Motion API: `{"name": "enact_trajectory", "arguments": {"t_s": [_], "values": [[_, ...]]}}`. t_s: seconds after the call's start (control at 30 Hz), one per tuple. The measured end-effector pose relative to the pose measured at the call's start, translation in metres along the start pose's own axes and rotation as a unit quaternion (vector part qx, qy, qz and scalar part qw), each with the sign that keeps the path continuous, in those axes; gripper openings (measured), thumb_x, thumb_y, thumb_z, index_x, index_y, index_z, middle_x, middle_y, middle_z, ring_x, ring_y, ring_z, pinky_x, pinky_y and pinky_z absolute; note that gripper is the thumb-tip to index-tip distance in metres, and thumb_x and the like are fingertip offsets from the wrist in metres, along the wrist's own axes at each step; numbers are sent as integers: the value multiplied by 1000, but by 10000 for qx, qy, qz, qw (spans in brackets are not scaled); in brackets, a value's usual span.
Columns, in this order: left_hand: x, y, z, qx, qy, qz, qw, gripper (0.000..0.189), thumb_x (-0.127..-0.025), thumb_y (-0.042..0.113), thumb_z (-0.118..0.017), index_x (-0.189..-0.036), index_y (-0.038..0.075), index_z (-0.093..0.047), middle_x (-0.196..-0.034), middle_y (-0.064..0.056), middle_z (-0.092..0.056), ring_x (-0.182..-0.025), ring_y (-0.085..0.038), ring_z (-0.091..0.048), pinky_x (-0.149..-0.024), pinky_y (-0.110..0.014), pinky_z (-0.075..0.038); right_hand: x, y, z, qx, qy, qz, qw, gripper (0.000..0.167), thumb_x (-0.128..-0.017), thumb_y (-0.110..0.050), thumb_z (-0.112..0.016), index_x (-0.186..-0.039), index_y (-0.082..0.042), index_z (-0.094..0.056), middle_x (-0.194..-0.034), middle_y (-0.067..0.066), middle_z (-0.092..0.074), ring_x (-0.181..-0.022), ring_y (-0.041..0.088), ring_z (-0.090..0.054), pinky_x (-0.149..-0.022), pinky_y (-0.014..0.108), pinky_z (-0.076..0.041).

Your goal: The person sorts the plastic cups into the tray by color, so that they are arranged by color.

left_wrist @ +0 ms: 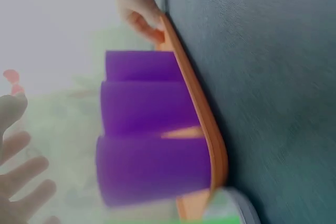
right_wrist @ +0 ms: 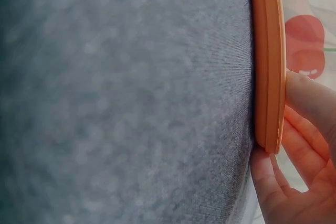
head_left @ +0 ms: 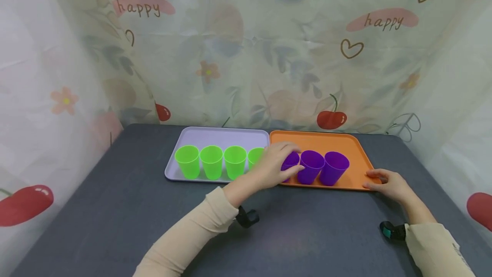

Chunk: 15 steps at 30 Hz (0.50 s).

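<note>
My left hand (head_left: 274,166) hovers at the leftmost purple cup (head_left: 291,160), partly hiding it in the head view. In the left wrist view its fingers (left_wrist: 29,174) are spread and apart from the cups. Two more purple cups (head_left: 312,166) (head_left: 334,168) stand upright on the orange tray (head_left: 353,176), along its front edge. My right hand (head_left: 393,185) holds the front right corner of that tray between thumb and fingers, seen at the rim in the right wrist view.
Several green cups (head_left: 212,162) stand in a row on a lilac tray (head_left: 226,133) to the left, the rightmost partly behind my left hand. The trays lie side by side on a dark grey table (head_left: 300,225). A patterned curtain (head_left: 253,54) closes off the back and sides.
</note>
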State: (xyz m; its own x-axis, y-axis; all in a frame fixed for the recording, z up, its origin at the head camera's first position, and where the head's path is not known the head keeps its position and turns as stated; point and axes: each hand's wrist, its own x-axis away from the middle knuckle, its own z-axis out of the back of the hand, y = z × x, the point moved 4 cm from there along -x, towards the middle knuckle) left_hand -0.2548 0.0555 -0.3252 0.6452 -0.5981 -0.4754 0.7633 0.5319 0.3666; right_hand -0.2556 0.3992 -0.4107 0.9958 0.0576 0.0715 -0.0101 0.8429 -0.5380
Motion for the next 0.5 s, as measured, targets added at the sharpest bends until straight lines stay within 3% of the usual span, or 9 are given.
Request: {"name": "enact_trajectory", "arguments": {"t_s": [0.1, 0.3, 0.5], "values": [[19, -11, 15, 132, 182, -19, 9997, 34, -87, 30, -65, -113, 9, -60, -119, -6, -62, -117, -22, -54, -101, -40, -40, 0, -3, 1, 99, 51, 51, 9999, 57, -87, -33, -65, -123, 9, -52, -127, 36, -49, -108, 50, -51, -88, 57, -44], [60, -43, 46, 0, 513, 239, 9984, 33, -85, 23, -68, -112, 6, -59, -116, -8, -61, -113, -26, -54, -99, -43, -41, 2, -10, -4, 345, 259, 147, 9990, 53, -88, -30, -64, -122, 8, -53, -126, 34, -51, -110, 52, -48, -89, 59, -41], [94, -73, 80, -273, 1017, 752, 9916, 35, -82, 19, -70, -112, 3, -60, -115, -13, -61, -113, -30, -55, -99, -45, -41, 7, -27, -2, 643, 960, 104, 9933, 50, -91, -29, -60, -124, 8, -51, -124, 36, -50, -108, 52, -49, -86, 60, -42]]}}
